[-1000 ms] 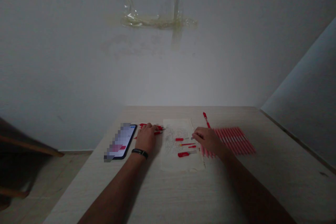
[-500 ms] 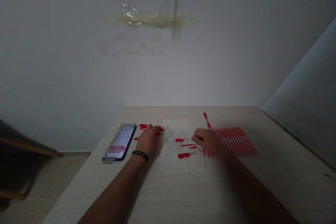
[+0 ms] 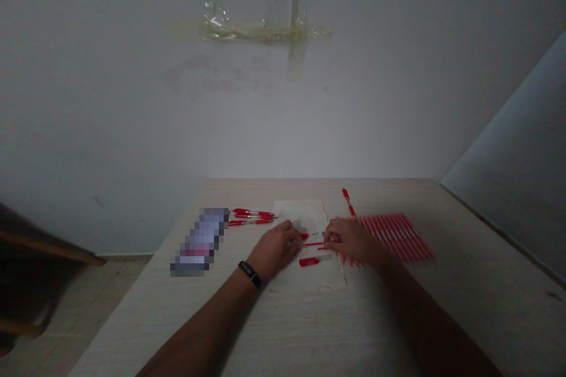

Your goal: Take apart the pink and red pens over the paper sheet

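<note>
My left hand (image 3: pixel 279 248) reaches over the paper sheet (image 3: pixel 287 283) with its fingers curled together at the left end of a thin red pen refill (image 3: pixel 313 244). Whatever its fingertips hold is too small to tell. From the other side, my right hand (image 3: pixel 351 240) closes its fingertips over the refill's right end. A red pen grip (image 3: pixel 304 237) shows partly behind my left fingers. Nearer to me lies a red pen barrel part (image 3: pixel 309 261) with a clear section. A small red piece beside the refill is partly covered by my right fingers.
Several red pens (image 3: pixel 254 214) lie left of the paper, close to a phone (image 3: pixel 203 241) with a blurred screen. On the right, a row of red pens (image 3: pixel 393 237) lies side by side, with a single pen (image 3: pixel 348 202) behind it. A wall borders the table's far edge.
My left hand has left the pens on the left and moved right and nearer, onto the paper by the loose parts. My right hand has shifted slightly, its fingertips now over the refill's end.
</note>
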`<move>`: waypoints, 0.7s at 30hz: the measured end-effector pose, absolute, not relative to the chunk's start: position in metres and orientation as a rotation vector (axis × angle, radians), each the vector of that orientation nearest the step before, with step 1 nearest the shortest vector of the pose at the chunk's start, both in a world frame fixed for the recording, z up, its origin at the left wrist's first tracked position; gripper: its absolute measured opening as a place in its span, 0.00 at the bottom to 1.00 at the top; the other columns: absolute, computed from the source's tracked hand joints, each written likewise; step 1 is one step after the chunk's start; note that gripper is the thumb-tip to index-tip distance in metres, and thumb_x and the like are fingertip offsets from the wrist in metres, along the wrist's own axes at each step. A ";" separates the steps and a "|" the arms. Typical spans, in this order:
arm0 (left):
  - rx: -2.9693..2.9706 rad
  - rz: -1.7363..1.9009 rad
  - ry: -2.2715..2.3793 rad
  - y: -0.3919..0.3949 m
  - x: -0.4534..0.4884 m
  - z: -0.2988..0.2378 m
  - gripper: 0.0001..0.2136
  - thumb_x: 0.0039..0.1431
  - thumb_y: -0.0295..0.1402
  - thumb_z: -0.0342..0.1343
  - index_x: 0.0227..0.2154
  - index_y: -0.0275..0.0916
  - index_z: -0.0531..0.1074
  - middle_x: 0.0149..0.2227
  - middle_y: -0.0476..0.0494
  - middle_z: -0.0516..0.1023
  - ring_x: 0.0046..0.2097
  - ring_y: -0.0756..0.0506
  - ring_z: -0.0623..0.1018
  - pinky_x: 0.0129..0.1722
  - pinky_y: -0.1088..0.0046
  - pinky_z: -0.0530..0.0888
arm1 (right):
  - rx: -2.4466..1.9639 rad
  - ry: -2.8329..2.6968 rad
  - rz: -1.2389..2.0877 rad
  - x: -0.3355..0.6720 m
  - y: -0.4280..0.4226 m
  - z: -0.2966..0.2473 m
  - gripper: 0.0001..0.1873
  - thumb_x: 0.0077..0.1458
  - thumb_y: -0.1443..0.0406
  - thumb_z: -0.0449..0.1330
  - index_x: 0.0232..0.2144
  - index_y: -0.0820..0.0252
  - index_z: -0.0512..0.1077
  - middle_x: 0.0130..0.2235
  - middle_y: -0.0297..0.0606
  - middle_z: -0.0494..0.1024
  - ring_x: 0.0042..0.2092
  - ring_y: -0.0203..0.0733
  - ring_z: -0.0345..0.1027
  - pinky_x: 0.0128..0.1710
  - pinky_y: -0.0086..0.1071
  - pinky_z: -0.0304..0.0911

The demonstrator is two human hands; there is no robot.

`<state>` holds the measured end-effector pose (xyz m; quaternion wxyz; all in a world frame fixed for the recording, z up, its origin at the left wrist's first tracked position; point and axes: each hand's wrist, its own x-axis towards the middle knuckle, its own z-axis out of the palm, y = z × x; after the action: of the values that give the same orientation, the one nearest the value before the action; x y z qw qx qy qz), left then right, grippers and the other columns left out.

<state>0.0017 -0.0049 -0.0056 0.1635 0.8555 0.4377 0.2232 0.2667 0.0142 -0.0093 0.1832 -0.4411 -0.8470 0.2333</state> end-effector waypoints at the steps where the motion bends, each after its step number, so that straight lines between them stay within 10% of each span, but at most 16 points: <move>1: 2.455 0.619 1.236 -0.006 0.003 -0.006 0.04 0.62 0.31 0.55 0.36 0.41 0.75 0.40 0.44 0.73 0.39 0.47 0.74 0.37 0.73 0.70 | -1.228 -2.404 0.627 0.267 0.014 -0.007 0.04 0.56 0.64 0.64 0.31 0.59 0.76 0.27 0.34 0.74 0.27 0.36 0.66 0.29 0.28 0.58; 21: 2.553 0.441 1.250 -0.006 0.011 -0.004 0.05 0.62 0.29 0.53 0.33 0.41 0.74 0.37 0.45 0.72 0.37 0.48 0.74 0.37 0.74 0.69 | -1.175 -2.481 0.621 0.268 0.017 -0.010 0.03 0.50 0.68 0.67 0.30 0.59 0.76 0.30 0.34 0.75 0.33 0.39 0.69 0.35 0.30 0.61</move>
<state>0.0115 -0.0059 -0.0043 0.1319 0.8798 0.4307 0.1521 0.2683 0.0165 -0.0099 0.1626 -0.4119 -0.8698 0.2178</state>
